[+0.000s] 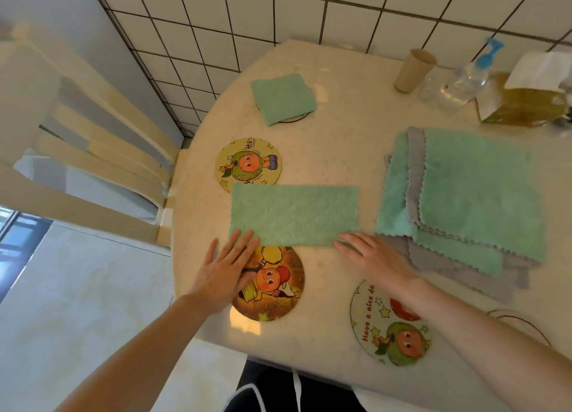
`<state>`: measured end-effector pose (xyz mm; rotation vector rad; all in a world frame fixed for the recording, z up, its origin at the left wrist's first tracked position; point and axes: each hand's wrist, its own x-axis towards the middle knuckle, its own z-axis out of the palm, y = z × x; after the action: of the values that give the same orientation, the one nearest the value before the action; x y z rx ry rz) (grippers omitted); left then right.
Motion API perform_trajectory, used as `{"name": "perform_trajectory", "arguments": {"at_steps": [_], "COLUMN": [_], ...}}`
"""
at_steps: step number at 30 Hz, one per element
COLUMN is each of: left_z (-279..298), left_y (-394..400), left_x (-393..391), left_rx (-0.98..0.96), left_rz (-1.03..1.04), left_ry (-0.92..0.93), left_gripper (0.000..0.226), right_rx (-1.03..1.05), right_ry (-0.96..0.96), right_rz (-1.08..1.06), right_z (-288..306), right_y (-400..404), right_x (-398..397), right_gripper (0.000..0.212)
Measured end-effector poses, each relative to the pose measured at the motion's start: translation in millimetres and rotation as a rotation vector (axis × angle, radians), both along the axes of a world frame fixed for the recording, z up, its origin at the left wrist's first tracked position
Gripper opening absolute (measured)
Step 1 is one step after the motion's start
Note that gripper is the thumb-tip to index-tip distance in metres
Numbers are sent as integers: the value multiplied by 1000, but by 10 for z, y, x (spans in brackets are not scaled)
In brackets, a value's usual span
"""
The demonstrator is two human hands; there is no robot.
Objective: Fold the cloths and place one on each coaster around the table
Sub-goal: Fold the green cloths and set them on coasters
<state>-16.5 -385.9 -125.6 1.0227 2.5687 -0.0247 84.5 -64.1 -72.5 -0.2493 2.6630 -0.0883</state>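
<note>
green cloth [294, 215] half-folded on worktop [340, 151], near edge under flat, released fingers of left hand [223, 275] and right hand [371, 257]; next, likely folding across, then onto nearest coaster [272, 284].

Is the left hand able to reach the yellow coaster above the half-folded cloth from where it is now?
Probably yes. The left hand lies flat at the half-folded cloth's near left corner, and the yellow coaster sits just beyond that cloth. Nothing tall stands between them; the hand only has to pass over the cloth.

Single head-worn view, steep downward look over the table [340, 151] (wide-angle), close above, wall tiles beyond
</note>
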Motion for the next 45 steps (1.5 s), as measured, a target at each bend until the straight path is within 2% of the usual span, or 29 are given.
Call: {"name": "perform_trajectory", "arguments": {"at_steps": [8,10,12,16,20,22,25,28,30,31,33,35,38,41,43,45], "left_z": [36,50,65,90,98,93,81,8,7,29,73,98,78,90,164,270], "left_y": [190,395,622,1102,1503,1606,1615,1458,1296,1209,1025,857,653,568,549,592], "left_x": [239,305,347,453,509,511,568,671,714,732,761,786,846,914,927,873], "left_rx": [-48,-22,58,208,291,332,372,443,564,620,701,729,717,705,689,702], "left_rz": [343,434,394,151,191,210,190,154,138,141,157,169,182,232,359,616], "left_ry": [41,75,114,132,55,44,18,-49,-147,-205,-282,-299,-325,-397,-467,-601], "left_gripper": [86,85,77,66,70,67,56,52,55,57,60,62,61,54,43,31], "right_rx": [-4,-34,-34,-52,-190,-299,-447,-553,-490,-404,-233,-188,-297,-434,-530,-658], "right_ry": [142,148,172,266,377,339,238,219,269,267,163,28,8,106,66,-103], "right_rz": [57,62,75,95,137,174,260,136,51,48,96,196,399,541,473,191], "right_z": [-166,-205,-220,-184,7,139,288,351,295,230,55,-91,-244,-313,-333,-280], "right_y": [194,216,206,162,139,118,124,224,357,429,515,495,347,241,191,129], "right_x": [22,-28,-112,-255,-238,-157,-34,-83,-177,-217,-248,-227,-185,-136,-125,-169], "right_gripper": [91,84,72,49,25,19,20,26,36,49,78,88,84,65,51,35]}}
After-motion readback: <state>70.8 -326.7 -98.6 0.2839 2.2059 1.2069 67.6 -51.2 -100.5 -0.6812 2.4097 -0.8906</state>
